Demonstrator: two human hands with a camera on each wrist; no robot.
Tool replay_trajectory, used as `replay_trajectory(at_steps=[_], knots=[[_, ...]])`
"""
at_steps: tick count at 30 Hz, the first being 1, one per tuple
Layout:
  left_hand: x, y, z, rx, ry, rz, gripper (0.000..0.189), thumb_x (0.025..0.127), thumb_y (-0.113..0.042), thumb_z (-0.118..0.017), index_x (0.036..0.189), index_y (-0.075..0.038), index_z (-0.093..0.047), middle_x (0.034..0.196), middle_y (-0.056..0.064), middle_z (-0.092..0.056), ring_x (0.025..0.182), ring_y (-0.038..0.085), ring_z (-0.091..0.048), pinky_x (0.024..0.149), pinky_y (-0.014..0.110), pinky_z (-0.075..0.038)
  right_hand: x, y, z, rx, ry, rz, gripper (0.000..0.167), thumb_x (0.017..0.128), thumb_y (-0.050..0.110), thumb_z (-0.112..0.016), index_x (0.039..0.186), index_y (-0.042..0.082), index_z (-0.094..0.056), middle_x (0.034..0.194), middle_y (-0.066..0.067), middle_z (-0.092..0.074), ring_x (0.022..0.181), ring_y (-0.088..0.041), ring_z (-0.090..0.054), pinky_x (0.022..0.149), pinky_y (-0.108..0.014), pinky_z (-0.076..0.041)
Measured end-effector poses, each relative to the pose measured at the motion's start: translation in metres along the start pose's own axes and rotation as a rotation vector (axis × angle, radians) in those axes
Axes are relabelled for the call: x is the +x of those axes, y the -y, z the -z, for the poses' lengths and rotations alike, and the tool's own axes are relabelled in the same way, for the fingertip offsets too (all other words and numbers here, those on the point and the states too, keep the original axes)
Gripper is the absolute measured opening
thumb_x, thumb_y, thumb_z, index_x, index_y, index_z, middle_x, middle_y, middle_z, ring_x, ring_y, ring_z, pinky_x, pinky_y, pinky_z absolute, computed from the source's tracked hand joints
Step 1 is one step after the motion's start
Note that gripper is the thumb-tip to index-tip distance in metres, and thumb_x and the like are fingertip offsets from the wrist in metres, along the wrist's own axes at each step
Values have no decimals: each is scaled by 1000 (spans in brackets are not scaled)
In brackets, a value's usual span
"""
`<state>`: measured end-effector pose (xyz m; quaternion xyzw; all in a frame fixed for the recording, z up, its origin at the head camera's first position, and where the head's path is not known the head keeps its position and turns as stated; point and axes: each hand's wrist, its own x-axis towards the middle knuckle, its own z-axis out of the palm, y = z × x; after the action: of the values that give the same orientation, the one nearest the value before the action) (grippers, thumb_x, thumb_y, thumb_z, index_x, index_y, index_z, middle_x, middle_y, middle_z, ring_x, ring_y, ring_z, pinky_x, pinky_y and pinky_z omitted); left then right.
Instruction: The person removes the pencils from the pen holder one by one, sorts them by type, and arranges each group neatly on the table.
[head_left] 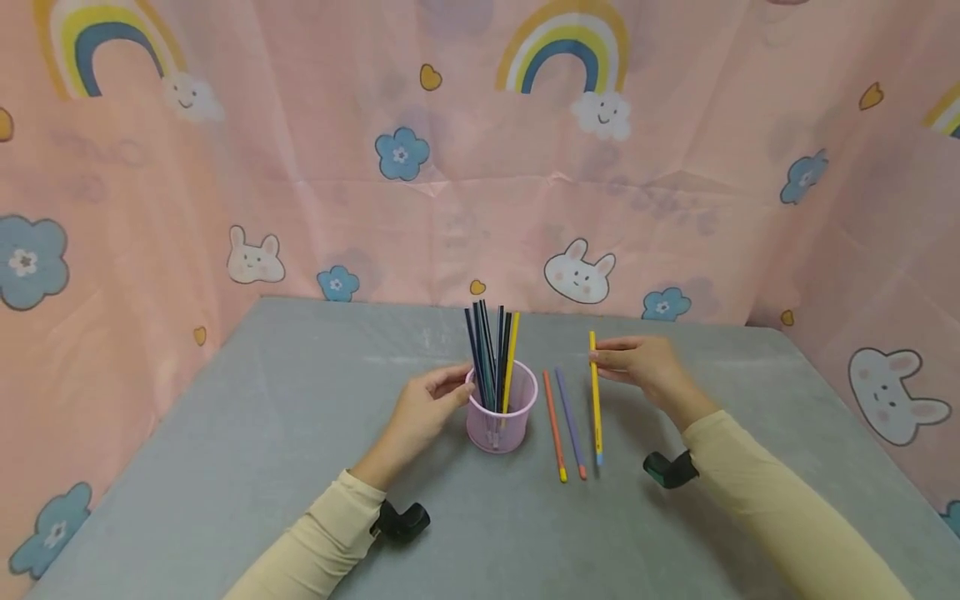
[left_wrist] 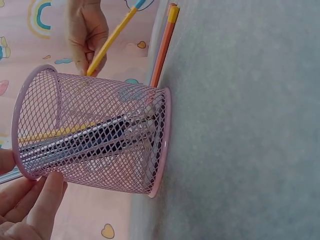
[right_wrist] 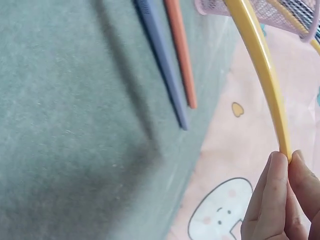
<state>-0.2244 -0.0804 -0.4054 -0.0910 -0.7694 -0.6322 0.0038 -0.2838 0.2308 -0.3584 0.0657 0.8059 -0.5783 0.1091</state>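
Note:
A pink mesh pencil holder (head_left: 527, 400) stands upright on the grey table. Several dark pencils (head_left: 486, 358) and one yellow pencil (head_left: 512, 354) lean inside it. At its rim, my left hand (head_left: 422, 415) grips the holder, thumb and fingers on its left side. To the right, my right hand (head_left: 651, 368) pinches another yellow pencil (head_left: 596, 408) near its far end; the pencil's blue end points toward me. In the right wrist view this yellow pencil (right_wrist: 265, 65) is held above the table. Between holder and right hand lie an orange pencil (head_left: 555, 429) and a purple pencil (head_left: 572, 425), side by side.
The grey table (head_left: 300, 467) reaches back to a pink curtain (head_left: 465, 217) printed with rainbows, rabbits and flowers. That curtain also hangs along the left and right sides. A black wrist mount (head_left: 401, 522) sits under the left sleeve, and another mount (head_left: 670, 470) under the right.

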Motion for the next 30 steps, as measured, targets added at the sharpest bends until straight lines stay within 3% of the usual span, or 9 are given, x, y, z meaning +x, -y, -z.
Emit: replay_trajectory(at_steps=[13, 23, 30], knots=[[1, 2, 2, -19, -19, 2, 39, 94, -17, -68, 131, -4, -64, 129, 12, -68, 120, 25, -65, 102, 39, -54, 9, -8, -6, -80, 40, -19, 50, 92, 21, -72, 132, -7, -59, 101, -2, -75, 81, -4, -71, 92, -35, -58], [0, 4, 3, -19, -11, -1, 37, 94, -14, -69, 129, -3, -65, 126, 13, -69, 117, 25, -67, 101, 37, -55, 13, -18, -5, -36, 78, -46, 51, 93, 17, -71, 133, -10, -56, 96, 2, -75, 79, -4, -71, 85, -29, -61], [0, 6, -1, -23, -3, -19, 38, 95, -16, -67, 130, -2, -64, 128, 15, -68, 119, 26, -66, 102, 38, -54, 18, -25, -5, 10, 49, -106, 51, 92, 16, -72, 133, -9, -56, 86, 6, -73, 75, -3, -71, 76, -23, -61]])
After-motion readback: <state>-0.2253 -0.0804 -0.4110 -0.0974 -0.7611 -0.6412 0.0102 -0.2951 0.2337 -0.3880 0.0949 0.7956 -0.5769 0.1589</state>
